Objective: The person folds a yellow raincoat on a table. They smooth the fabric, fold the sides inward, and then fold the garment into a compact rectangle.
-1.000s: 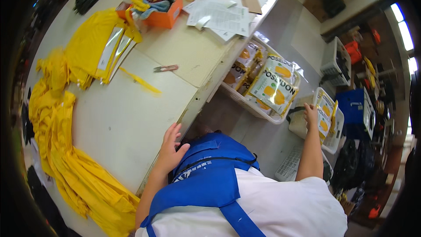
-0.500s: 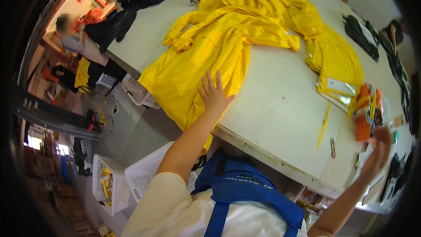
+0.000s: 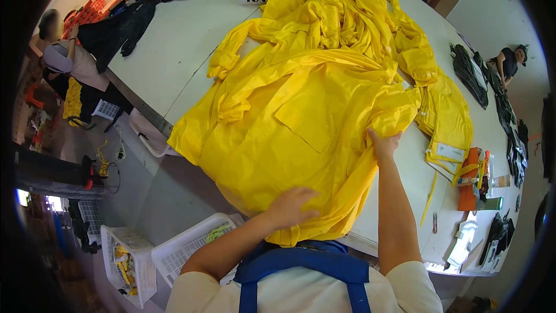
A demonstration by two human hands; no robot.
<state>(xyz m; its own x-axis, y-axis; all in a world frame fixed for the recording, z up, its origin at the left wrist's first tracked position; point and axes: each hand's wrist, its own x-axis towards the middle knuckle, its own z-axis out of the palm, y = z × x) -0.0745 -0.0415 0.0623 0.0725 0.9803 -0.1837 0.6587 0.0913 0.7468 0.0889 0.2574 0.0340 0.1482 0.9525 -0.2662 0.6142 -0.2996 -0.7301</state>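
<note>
White baskets [image 3: 174, 255] on floor at left hold small yellow packets. Yellow raincoat [image 3: 301, 116] spread on white table [image 3: 174, 40], hem overhanging near edge. Left hand [image 3: 292, 207] rests flat on hem, fingers open; right hand [image 3: 383, 144] pinches fabric fold.

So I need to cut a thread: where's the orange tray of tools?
In the head view, the orange tray sits at the table's right side, beyond the right hand, just past the folded yellow garments.
</note>
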